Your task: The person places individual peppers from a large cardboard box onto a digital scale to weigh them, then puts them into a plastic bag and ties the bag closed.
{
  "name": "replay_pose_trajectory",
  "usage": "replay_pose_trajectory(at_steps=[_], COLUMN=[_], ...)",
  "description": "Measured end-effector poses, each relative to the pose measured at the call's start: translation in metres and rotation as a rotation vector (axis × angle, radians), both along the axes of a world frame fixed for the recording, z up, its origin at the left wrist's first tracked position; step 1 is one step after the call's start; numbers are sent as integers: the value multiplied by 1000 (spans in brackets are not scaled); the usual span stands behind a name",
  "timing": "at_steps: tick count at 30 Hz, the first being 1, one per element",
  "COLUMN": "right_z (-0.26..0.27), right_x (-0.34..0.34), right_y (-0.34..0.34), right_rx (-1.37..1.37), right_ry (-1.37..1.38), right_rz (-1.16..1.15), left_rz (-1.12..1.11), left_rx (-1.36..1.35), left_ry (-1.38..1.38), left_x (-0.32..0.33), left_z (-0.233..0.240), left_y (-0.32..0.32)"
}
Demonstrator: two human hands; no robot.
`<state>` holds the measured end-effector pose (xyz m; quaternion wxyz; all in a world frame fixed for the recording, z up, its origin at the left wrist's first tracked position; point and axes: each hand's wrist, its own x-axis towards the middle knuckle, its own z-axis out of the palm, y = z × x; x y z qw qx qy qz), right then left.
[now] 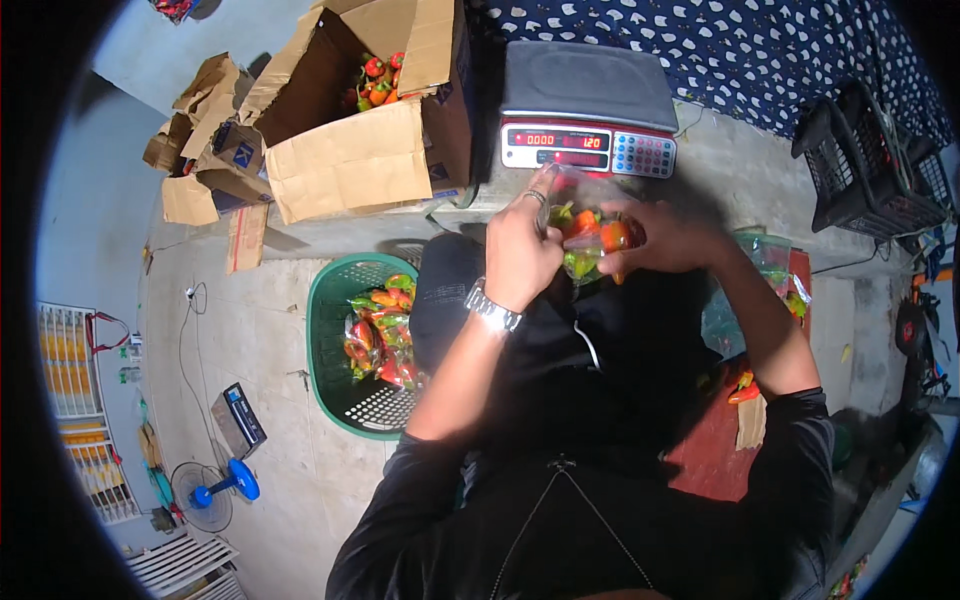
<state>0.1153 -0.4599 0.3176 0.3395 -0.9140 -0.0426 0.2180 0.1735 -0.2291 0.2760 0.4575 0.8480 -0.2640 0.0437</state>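
A clear plastic bag of red, orange and green peppers [586, 227] is between my hands, over my lap. My left hand [519, 244] grips the bag's left edge, its index finger pointing up along the plastic. With its fingers curved round the bag's right side, my right hand [664, 238] holds it near an orange pepper. Just beyond the bag, a digital weighing scale [589, 105] rests on a concrete ledge, its grey pan bare and its red display lit. Bagged peppers [381, 330] lie in a green plastic basket [322, 352] to the left of my knee.
An open cardboard box [349, 157] with loose peppers stands on the ledge at left, beside torn cardboard boxes [217, 165]. Black plastic crates [862, 165] are at right. Clear plastic bags [724, 319] lie beyond my right arm. A blue fan [225, 484] stands on the floor at lower left.
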Motion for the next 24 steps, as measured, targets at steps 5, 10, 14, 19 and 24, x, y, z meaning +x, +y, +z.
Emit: replay_pose_trajectory(at_steps=[5,10,14,19,24], right_z=[5,-13,-14,-12,-36], right_x=[-3,-6,-5,0,-14], right_y=[-1,-3,-3,-3,-7], right_rx=[-69,58,417,295,12], right_ry=[-24,65,295,328,-215], right_rz=[31,-27,-266,-256,-111], left_rz=[-36,-93,-158,-200,-155], left_rx=[55,110,82,130,326], left_ry=[4,49,-29,-40,104], left_x=[1,-7,-13,-22,-18], left_z=[1,11,-9,-15,0], left_y=[3,3,4,4,10])
